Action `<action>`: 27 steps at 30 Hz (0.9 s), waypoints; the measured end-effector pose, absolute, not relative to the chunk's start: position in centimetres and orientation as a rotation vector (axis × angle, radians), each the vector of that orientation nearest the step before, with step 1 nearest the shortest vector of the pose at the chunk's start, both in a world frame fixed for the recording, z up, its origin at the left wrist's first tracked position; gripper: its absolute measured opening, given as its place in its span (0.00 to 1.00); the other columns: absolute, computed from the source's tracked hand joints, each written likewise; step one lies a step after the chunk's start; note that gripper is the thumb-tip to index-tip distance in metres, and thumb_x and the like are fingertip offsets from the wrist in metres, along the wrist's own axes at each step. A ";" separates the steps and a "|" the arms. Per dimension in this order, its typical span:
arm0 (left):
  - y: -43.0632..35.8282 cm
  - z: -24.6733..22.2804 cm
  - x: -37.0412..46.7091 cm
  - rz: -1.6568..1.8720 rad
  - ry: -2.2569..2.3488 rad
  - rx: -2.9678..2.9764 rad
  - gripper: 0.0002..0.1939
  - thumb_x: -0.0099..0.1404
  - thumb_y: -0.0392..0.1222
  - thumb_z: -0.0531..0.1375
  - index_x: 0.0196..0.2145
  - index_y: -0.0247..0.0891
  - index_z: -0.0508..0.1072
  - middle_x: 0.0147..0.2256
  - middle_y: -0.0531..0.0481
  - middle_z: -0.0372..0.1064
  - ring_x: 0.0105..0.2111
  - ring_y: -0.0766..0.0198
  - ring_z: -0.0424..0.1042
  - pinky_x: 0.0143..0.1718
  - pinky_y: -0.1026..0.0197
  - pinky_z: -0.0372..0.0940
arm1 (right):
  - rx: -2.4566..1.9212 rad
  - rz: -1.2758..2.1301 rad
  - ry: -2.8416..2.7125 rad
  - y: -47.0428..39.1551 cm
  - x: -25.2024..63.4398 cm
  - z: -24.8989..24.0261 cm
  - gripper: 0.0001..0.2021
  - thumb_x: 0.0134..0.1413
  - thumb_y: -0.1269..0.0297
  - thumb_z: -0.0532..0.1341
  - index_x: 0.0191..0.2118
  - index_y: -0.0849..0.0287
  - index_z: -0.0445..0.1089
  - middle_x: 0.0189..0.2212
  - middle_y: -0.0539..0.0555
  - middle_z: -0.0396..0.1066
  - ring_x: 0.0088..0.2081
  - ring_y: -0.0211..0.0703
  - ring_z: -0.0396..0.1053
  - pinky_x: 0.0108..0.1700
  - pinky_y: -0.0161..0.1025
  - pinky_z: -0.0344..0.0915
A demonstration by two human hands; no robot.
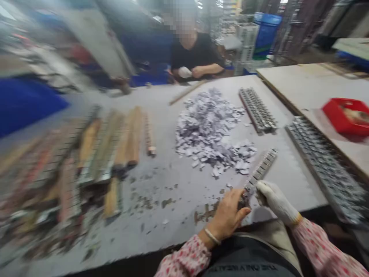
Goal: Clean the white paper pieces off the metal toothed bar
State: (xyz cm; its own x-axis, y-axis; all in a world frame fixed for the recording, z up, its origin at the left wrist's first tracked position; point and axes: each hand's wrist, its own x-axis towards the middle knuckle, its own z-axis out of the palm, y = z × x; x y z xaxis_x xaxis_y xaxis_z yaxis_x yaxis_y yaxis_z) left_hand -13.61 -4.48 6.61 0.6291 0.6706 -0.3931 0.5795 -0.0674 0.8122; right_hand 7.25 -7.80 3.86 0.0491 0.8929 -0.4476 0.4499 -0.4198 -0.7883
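Head view, table: a grey table fills most of the picture; its near part has dark stains and small crumbs of dirt.
Left hand: the bare left hand is near the front edge, fingers curled closed around the near end of a metal strip.
Right hand: the right hand, in a white glove, touches the same end from the other side; fingers bent, but I cannot tell if they really grip it.
Strip: it lies slanted on the table, pointing away to the right, just beside a pile of small white pieces.
Left side: wooden sticks and metal racks, very blurred.
Right side: two long metal racks, then a pale board with a red tray.
Room: a workshop; another person in a black shirt sits at the far edge; a blue barrel stands behind.
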 end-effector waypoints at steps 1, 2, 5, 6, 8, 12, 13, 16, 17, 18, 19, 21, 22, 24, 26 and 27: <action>-4.7 7.0 -14.4 0.104 0.978 1.797 0.25 0.65 0.46 0.58 0.59 0.41 0.63 0.54 0.42 0.67 0.54 0.51 0.65 0.54 0.48 0.64 | -1.915 1.335 -1.260 -7.9 7.7 4.3 0.29 0.61 0.40 0.41 0.30 0.55 0.69 0.23 0.55 0.69 0.24 0.45 0.68 0.27 0.41 0.66; -4.9 7.4 -15.0 0.088 0.926 1.843 0.31 0.64 0.46 0.60 0.62 0.40 0.57 0.58 0.40 0.62 0.57 0.50 0.61 0.57 0.45 0.61 | -1.929 1.317 -1.229 -7.8 8.1 4.7 0.28 0.63 0.42 0.40 0.29 0.57 0.67 0.21 0.53 0.68 0.22 0.42 0.66 0.27 0.39 0.65; -5.5 8.3 -16.1 0.005 0.802 1.935 0.39 0.62 0.40 0.61 0.66 0.38 0.47 0.63 0.37 0.54 0.62 0.48 0.55 0.61 0.42 0.55 | -2.006 1.171 -1.433 -7.3 9.4 5.3 0.26 0.66 0.47 0.42 0.26 0.58 0.64 0.19 0.49 0.66 0.23 0.39 0.65 0.31 0.34 0.60; -5.7 8.6 -16.1 -0.013 0.788 1.956 0.39 0.62 0.38 0.60 0.66 0.38 0.46 0.63 0.36 0.53 0.62 0.48 0.55 0.62 0.41 0.55 | -2.040 1.112 -1.548 -7.1 9.5 5.5 0.25 0.66 0.48 0.42 0.26 0.58 0.64 0.19 0.48 0.66 0.24 0.38 0.66 0.31 0.33 0.58; -5.9 9.3 -16.0 -0.023 0.792 1.983 0.38 0.63 0.36 0.59 0.66 0.39 0.44 0.62 0.36 0.54 0.62 0.48 0.55 0.61 0.41 0.57 | -2.115 0.993 -1.779 -7.0 9.4 5.9 0.25 0.68 0.51 0.42 0.27 0.58 0.65 0.21 0.49 0.68 0.27 0.38 0.66 0.32 0.33 0.55; -6.0 10.2 -15.8 -0.024 0.820 2.001 0.37 0.63 0.34 0.58 0.65 0.39 0.46 0.61 0.37 0.56 0.61 0.48 0.57 0.61 0.41 0.58 | -2.252 0.833 -2.135 -6.4 8.0 7.3 0.22 0.69 0.52 0.44 0.31 0.57 0.67 0.29 0.52 0.73 0.32 0.40 0.70 0.32 0.34 0.53; -6.0 10.4 -15.9 -0.030 0.826 1.999 0.37 0.62 0.33 0.58 0.65 0.39 0.46 0.61 0.37 0.56 0.61 0.49 0.57 0.61 0.41 0.57 | -2.277 0.832 -2.191 -6.1 7.7 7.7 0.22 0.69 0.53 0.44 0.33 0.57 0.68 0.30 0.53 0.73 0.33 0.41 0.71 0.32 0.34 0.54; -6.1 11.0 -16.0 -0.045 0.828 1.974 0.36 0.61 0.32 0.57 0.64 0.38 0.48 0.61 0.36 0.57 0.61 0.48 0.58 0.61 0.41 0.57 | -2.351 0.921 -2.281 -4.7 6.5 9.3 0.20 0.68 0.54 0.45 0.37 0.57 0.71 0.33 0.56 0.75 0.35 0.46 0.73 0.34 0.35 0.58; -6.0 11.1 -16.0 -0.038 0.824 1.962 0.35 0.61 0.33 0.57 0.64 0.38 0.48 0.61 0.37 0.57 0.61 0.48 0.58 0.61 0.41 0.57 | -2.377 0.979 -2.298 -4.0 6.1 9.9 0.20 0.68 0.55 0.45 0.38 0.58 0.72 0.34 0.58 0.76 0.36 0.48 0.74 0.35 0.36 0.60; -5.9 11.3 -16.0 -0.024 0.813 1.947 0.35 0.61 0.33 0.57 0.63 0.38 0.49 0.60 0.37 0.58 0.60 0.49 0.58 0.60 0.42 0.58 | -2.400 1.049 -2.312 -3.3 5.7 10.4 0.20 0.68 0.56 0.46 0.39 0.59 0.73 0.35 0.60 0.76 0.37 0.50 0.74 0.36 0.38 0.62; -5.6 11.4 -16.0 -0.007 0.799 1.929 0.34 0.61 0.34 0.58 0.63 0.38 0.51 0.59 0.38 0.59 0.59 0.49 0.60 0.59 0.44 0.60 | -2.415 1.121 -2.323 -2.6 5.3 11.0 0.19 0.67 0.59 0.47 0.40 0.60 0.74 0.35 0.62 0.76 0.39 0.52 0.75 0.37 0.39 0.63; -4.3 11.4 -15.9 0.030 0.811 1.897 0.29 0.63 0.37 0.57 0.61 0.39 0.55 0.54 0.40 0.65 0.53 0.52 0.66 0.55 0.48 0.65 | -2.420 1.231 -2.345 -1.6 4.9 12.0 0.15 0.63 0.65 0.51 0.40 0.63 0.75 0.35 0.66 0.76 0.40 0.55 0.75 0.38 0.41 0.64; -3.4 11.4 -15.8 0.055 0.865 1.893 0.25 0.64 0.39 0.56 0.59 0.39 0.58 0.51 0.42 0.68 0.50 0.54 0.69 0.52 0.50 0.67 | -2.412 1.256 -2.344 -1.4 4.8 12.3 0.13 0.61 0.68 0.53 0.39 0.63 0.76 0.35 0.67 0.76 0.40 0.56 0.75 0.38 0.42 0.65; -1.0 11.3 -15.2 0.097 1.072 1.912 0.18 0.67 0.39 0.54 0.54 0.38 0.63 0.45 0.43 0.69 0.45 0.55 0.70 0.48 0.51 0.68 | -2.366 1.254 -2.318 -1.8 5.3 12.4 0.12 0.59 0.71 0.54 0.38 0.62 0.77 0.35 0.66 0.76 0.40 0.55 0.75 0.38 0.42 0.65; 1.6 11.4 -14.5 0.091 1.304 1.937 0.13 0.66 0.38 0.55 0.48 0.36 0.66 0.43 0.42 0.69 0.45 0.54 0.70 0.47 0.50 0.68 | -2.290 1.210 -2.265 -2.7 6.0 11.2 0.11 0.60 0.68 0.56 0.35 0.59 0.77 0.34 0.64 0.77 0.38 0.52 0.75 0.38 0.40 0.65; 2.8 11.5 -14.1 0.039 1.373 1.934 0.11 0.64 0.36 0.56 0.46 0.36 0.67 0.42 0.41 0.69 0.44 0.54 0.70 0.47 0.49 0.68 | -2.244 1.147 -2.235 -3.0 6.2 10.0 0.11 0.60 0.66 0.57 0.33 0.56 0.77 0.33 0.62 0.77 0.37 0.51 0.75 0.37 0.39 0.66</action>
